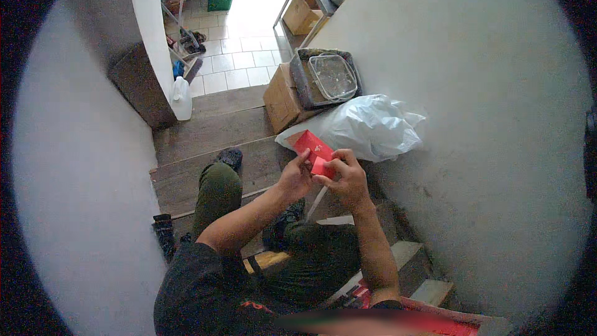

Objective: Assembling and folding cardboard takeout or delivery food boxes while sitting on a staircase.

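Seated on the steps (205, 171), the person pinched a red envelope (314, 147) with both left hand (295, 177) and right hand (345, 180), fingers closed on it near its flap; the white bag (373, 126) lay beyond.

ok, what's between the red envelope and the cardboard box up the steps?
In the head view, a white plastic bag lies between the red envelope and the cardboard box.

Head camera, looking steeply down, close above lap
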Demonstrator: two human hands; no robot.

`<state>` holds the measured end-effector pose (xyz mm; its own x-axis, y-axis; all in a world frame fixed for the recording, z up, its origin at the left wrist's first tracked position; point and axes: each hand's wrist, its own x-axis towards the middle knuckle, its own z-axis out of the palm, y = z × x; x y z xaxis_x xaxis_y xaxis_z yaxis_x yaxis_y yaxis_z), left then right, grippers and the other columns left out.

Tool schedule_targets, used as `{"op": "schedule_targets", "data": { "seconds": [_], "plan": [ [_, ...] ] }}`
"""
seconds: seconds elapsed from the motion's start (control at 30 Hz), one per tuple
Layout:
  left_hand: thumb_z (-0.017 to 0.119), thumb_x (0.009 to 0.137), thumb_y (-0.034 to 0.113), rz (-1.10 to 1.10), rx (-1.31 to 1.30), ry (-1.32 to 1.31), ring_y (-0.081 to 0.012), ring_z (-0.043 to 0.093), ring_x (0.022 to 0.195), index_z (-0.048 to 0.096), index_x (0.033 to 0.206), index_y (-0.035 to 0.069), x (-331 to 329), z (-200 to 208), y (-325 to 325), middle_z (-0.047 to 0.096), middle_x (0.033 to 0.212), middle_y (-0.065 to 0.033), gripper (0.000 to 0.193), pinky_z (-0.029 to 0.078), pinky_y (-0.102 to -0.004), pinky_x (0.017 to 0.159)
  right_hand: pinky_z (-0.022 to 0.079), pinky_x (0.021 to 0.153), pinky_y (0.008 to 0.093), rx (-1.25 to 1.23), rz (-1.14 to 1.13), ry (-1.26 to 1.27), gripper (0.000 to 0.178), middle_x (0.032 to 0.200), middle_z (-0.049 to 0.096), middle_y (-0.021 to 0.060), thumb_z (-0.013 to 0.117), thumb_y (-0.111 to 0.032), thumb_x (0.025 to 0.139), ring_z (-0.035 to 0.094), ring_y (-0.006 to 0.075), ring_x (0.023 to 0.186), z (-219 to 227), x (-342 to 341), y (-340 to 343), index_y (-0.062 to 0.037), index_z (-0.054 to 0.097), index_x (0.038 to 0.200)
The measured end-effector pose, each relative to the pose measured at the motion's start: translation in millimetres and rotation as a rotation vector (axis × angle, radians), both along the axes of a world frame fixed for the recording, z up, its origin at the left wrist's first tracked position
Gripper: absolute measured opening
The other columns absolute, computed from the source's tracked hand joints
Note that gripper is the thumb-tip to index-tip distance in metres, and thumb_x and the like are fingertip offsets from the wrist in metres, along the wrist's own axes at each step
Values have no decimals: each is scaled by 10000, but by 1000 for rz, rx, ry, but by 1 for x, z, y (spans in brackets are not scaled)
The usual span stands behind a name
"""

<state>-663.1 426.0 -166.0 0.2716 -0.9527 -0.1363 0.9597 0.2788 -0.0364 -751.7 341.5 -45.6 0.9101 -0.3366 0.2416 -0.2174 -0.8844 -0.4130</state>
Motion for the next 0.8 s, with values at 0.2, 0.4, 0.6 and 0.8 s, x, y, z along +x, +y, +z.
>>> {"op": "schedule_targets", "data": {
  "seconds": [0.2,0.4,0.6,0.8],
  "plan": [
    [440,956,323,34,143,-105,-209,618,904,526,1118,43,-4,-10,-2,632,970,-79,336,509,-345,803,514,722,328,43,27,124,321,978,562,87,794,-238,638,611,240,856,-11,-2,-7,-59,682,880],
    [425,962,344,-23,-22,2,-188,600,922,518,1134,66,-15,-12,-2,617,1002,-53,340,507,-331,797,514,714,324,-13,10,48,309,979,582,90,789,-227,643,621,240,821,-11,-1,-4,-54,684,876],
    [456,957,291,3,-9,-97,-183,605,941,498,1147,54,-19,3,0,612,1033,-59,306,507,-326,819,514,726,370,19,-133,106,283,955,591,98,727,-333,709,616,288,852,-5,1,-4,-96,667,850],
    [586,888,149,28,243,-256,-216,621,884,542,1157,84,-8,1,0,615,1061,-67,279,532,-358,780,503,715,337,137,-164,-13,223,896,593,101,700,-153,748,615,255,806,-8,12,0,-45,660,939]
  ]
}}
